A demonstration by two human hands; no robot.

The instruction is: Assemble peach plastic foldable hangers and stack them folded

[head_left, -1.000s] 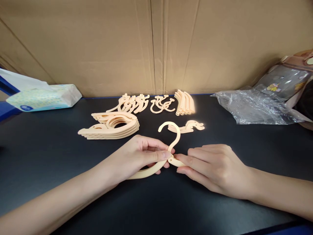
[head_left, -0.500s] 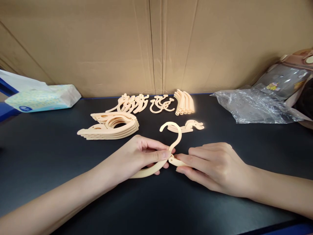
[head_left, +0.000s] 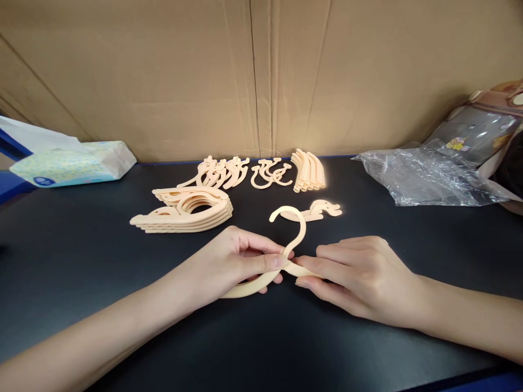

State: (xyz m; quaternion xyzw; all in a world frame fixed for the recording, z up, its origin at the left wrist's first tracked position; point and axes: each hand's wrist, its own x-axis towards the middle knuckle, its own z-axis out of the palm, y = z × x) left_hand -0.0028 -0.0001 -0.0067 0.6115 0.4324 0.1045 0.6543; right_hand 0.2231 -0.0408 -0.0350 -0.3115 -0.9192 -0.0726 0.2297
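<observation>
Cream, slim, S-curved plastic hook (head_left: 301, 235) in head view, near middle, over smooth black tabletop (head_left: 261, 348); tip curls left. Left hand (head_left: 235, 255) pinches hook's base, thumb in front, fingers behind, where a bowed cream plastic arm (head_left: 252, 286) runs left under the palm. Right hand (head_left: 363, 277) pinches a short cream plastic link (head_left: 301, 270) btwn thumb & fingers; link's left end meets the same joint. Left of hook: stack of flat, ring-ended cream plastic frames (head_left: 216, 219). Just beyond hook: flat cream plastic pcs (head_left: 312, 216). Far side, left to right: heap of thin cream curved pcs (head_left: 235, 174), small cream hooks (head_left: 265, 184), bundle of cream tubes (head_left: 310, 171). Far left: pale printed soft tissue pack (head_left: 77, 163). Far right: crumpled clear plastic bag (head_left: 429, 179), transparent brown-trimmed pouch (head_left: 469, 133). Behind: brown cardboard wall (head_left: 163, 81).
</observation>
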